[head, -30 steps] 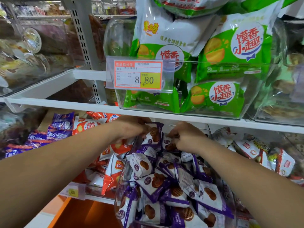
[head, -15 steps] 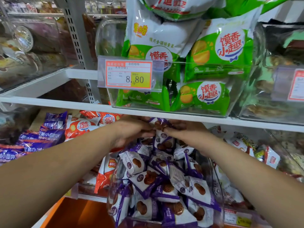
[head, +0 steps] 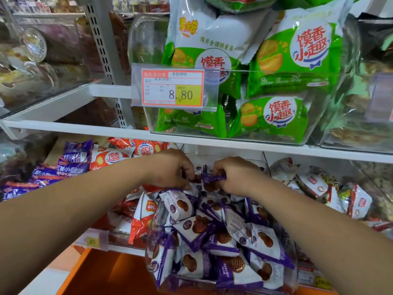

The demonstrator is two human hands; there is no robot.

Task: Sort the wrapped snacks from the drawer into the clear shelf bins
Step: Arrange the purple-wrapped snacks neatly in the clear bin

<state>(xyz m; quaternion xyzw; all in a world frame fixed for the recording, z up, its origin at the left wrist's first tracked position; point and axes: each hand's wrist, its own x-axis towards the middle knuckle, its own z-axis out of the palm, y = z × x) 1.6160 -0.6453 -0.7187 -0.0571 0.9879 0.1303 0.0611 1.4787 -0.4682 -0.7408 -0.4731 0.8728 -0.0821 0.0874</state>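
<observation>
Both hands work at the back of the clear bin (head: 150,241), just under the edge of the white shelf (head: 85,129), above the heap of purple-wrapped snacks (head: 223,235) that fills it. The right hand (head: 238,175) has its fingers curled round one purple packet (head: 213,178), pinching it by the crimped wrapper just above the heap. The left hand (head: 172,169) sits just beside it with fingers bent down toward the same spot. Whether they grip that packet or only steady it I cannot tell, since the fingertips are hidden among the wrappers. The step looks to be settling this packet onto the pile. It is best held by the wrapper seam rather than squeezed across the middle, as the biscuit inside is probably brittle. It should go flat and toward the rear, because the front of the bin looks full nearly to its rim and a packet dropped there could slide out. The fingers should let go only once it rests on its neighbours. The knuckles have little room under the shelf, so the hands should draw back low. The orange packets (head: 140,211) to the left and the white-and-red packets (head: 314,186) to the right lie close, so it must not stray sideways.
</observation>
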